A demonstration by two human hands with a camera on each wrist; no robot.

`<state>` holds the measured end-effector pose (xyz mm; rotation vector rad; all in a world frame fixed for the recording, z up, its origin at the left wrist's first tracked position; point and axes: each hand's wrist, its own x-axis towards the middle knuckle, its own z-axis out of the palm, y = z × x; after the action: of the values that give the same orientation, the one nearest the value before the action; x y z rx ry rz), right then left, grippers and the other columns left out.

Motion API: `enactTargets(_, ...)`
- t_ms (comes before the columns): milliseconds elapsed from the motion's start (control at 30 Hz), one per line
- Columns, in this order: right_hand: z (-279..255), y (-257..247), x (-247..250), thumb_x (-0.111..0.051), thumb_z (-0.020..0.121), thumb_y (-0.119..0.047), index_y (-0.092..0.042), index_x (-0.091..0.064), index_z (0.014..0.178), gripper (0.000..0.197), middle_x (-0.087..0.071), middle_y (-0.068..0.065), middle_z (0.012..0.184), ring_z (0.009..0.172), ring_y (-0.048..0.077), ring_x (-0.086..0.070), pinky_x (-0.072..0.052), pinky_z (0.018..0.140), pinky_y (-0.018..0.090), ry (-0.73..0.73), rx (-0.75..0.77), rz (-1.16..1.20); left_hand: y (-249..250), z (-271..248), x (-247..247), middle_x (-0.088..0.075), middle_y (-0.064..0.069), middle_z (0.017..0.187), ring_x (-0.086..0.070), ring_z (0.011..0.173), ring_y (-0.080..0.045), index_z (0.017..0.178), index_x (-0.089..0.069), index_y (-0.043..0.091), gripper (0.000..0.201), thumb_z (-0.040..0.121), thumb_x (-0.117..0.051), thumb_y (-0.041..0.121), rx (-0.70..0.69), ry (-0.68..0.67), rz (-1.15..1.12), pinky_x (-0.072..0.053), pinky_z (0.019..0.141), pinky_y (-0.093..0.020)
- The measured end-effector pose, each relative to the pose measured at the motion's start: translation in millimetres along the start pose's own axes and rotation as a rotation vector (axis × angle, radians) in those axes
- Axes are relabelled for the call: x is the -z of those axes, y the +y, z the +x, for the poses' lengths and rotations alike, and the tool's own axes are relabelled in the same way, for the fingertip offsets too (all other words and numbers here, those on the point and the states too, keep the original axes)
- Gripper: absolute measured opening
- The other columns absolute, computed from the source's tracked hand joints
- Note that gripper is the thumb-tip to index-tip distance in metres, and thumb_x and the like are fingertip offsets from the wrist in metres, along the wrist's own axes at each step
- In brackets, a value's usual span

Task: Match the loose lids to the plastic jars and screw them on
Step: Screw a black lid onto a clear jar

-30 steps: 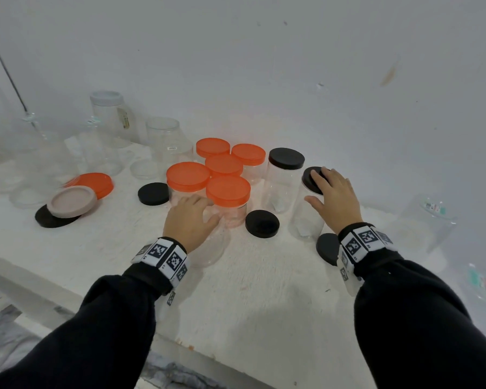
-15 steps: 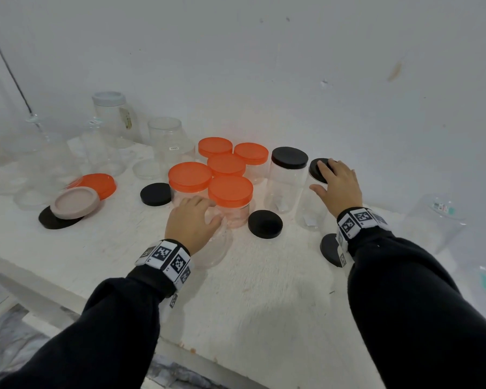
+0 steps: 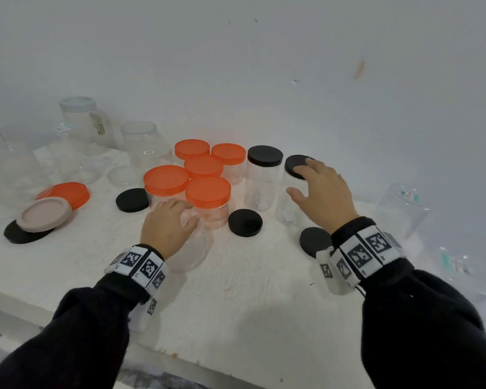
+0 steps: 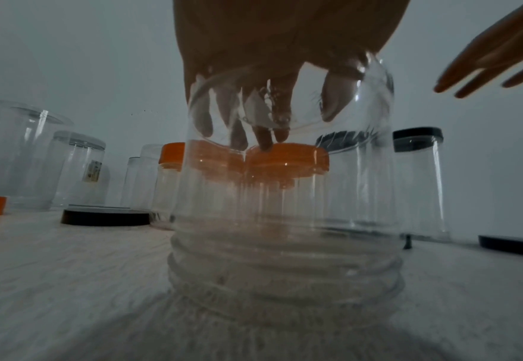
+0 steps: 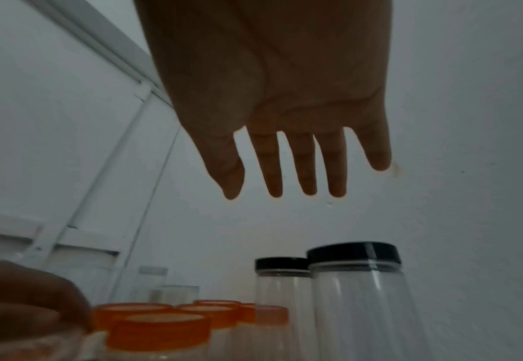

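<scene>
Jars (image 3: 264, 175) crowd a white table (image 3: 236, 299) by a white wall (image 3: 264, 66); left hand (image 3: 166, 228) grips one, right hand (image 3: 324, 195) spread, empty.

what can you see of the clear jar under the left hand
The clear jar looks like thin transparent plastic, round and without a lid. It seems to stand upside down: a ribbed, threaded neck meets the white table and the flat base faces up. The left hand holds it from above, fingers curled over the top and down the far wall. A small pale tag or label shows inside. It stands just in front of the orange-lidded jars; whether it touches them is unclear.
</scene>
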<state>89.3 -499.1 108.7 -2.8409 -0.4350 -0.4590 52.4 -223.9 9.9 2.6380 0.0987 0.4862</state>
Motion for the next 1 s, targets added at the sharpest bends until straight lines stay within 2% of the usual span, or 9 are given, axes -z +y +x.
enactTargets(200, -76.9, 6.1, 31.8, -0.053, 0.092, -0.038, -0.020, -0.057, 0.124, 0.037, -0.049, -0.005, 0.137, 0.123, 0.016, -0.046, -0.035, 0.096, 0.028, -0.017, 0.028, 0.033, 7.2, -4.9, 9.6, -0.058, -0.016, 0.117, -0.054, 0.108, -0.033, 0.114, -0.059, 0.000, 0.031, 0.086, -0.063, 0.014, -0.056, 0.051, 0.000, -0.042, 0.089, -0.042)
enactTargets(333, -105.4, 35.0, 43.2, -0.065, 0.085, -0.030, -0.015, -0.066, 0.111, 0.030, -0.059, 0.002, 0.126, 0.116, 0.026, -0.054, -0.040, 0.096, 0.039, 0.060, -0.017, 0.011, 52.7, -14.5, 15.8, -0.060, -0.013, 0.108, -0.053, 0.102, -0.028, 0.107, -0.062, 0.001, 0.023, 0.085, -0.064, 0.009, -0.283, 0.121, -0.074, -0.037, 0.085, -0.033)
enactTargets(433, -117.3, 57.2, 50.9, -0.073, 0.078, -0.027, -0.012, -0.068, 0.105, 0.031, -0.063, 0.009, 0.121, 0.111, 0.033, -0.057, -0.044, 0.091, 0.048, 0.113, -0.052, -0.055, 102.4, -18.4, 1.4, -0.057, 0.004, 0.103, -0.050, 0.092, -0.004, 0.108, -0.061, 0.012, 0.020, 0.090, -0.057, 0.019, -0.472, -0.099, -0.205, -0.039, 0.082, -0.022)
enactTargets(500, -123.3, 71.6, 56.6, -0.069, 0.080, -0.035, -0.015, -0.064, 0.114, 0.040, -0.056, 0.008, 0.131, 0.120, 0.033, -0.050, -0.040, 0.099, 0.051, 0.054, -0.104, -0.092, 130.7, -14.7, -20.3, -0.054, 0.008, 0.105, -0.047, 0.090, 0.005, 0.115, -0.057, 0.016, 0.025, 0.091, -0.057, 0.024, -0.574, -0.298, -0.222, -0.039, 0.084, -0.014)
enactTargets(600, -132.8, 94.2, 64.2, -0.055, 0.082, -0.056, -0.028, -0.044, 0.136, 0.062, -0.027, 0.001, 0.152, 0.139, 0.028, -0.024, -0.022, 0.111, 0.050, -0.138, -0.229, -0.211, 164.9, 1.6, -63.8, -0.045, 0.003, 0.133, -0.043, 0.119, -0.008, 0.130, -0.047, 0.017, 0.043, 0.091, -0.056, 0.032, -0.681, -0.548, -0.117, -0.036, 0.102, -0.027)
enactTargets(733, -143.5, 113.3, 66.7, -0.056, 0.075, -0.066, -0.039, -0.017, 0.146, 0.085, -0.001, -0.002, 0.157, 0.143, 0.032, -0.003, -0.013, 0.111, 0.057, -0.307, -0.381, -0.248, 194.8, 22.0, -110.4, -0.019, 0.001, 0.153, -0.025, 0.137, -0.020, 0.140, -0.035, 0.020, 0.063, 0.087, -0.059, 0.043, -0.741, -0.634, 0.079, -0.029, 0.109, -0.039)
enactTargets(833, -149.6, 121.7, 68.7, -0.068, 0.073, -0.056, -0.042, -0.013, 0.145, 0.092, -0.003, -0.001, 0.156, 0.141, 0.033, -0.008, -0.021, 0.110, 0.058, -0.356, -0.429, -0.112, 197.7, 30.7, -136.5, -0.010, 0.000, 0.156, -0.016, 0.141, -0.022, 0.144, -0.028, 0.023, 0.075, 0.083, -0.062, 0.049, -0.734, -0.697, 0.161, -0.027, 0.111, -0.041)
enactTargets(933, -151.9, 126.7, 70.4, -0.076, 0.072, -0.044, -0.041, -0.026, 0.140, 0.085, -0.020, -0.002, 0.148, 0.128, 0.028, -0.028, -0.040, 0.100, 0.046, -0.302, -0.411, -0.034, 194.3, 36.9, -153.1, -0.001, -0.001, 0.157, -0.007, 0.143, -0.024, 0.147, -0.019, 0.028, 0.082, 0.081, -0.061, 0.052, -0.679, -0.748, 0.230, -0.023, 0.113, -0.044)
enactTargets(1000, -151.8, 129.4, 72.1, -0.077, 0.069, -0.045, -0.042, -0.031, 0.135, 0.081, -0.028, -0.005, 0.141, 0.118, 0.024, -0.037, -0.045, 0.092, 0.041, -0.264, -0.388, -0.043, 197.1, 39.5, -157.0, -0.003, -0.002, 0.157, -0.011, 0.141, -0.027, 0.147, -0.018, 0.032, 0.078, 0.083, -0.058, 0.053, -0.658, -0.742, 0.257, -0.024, 0.112, -0.045)
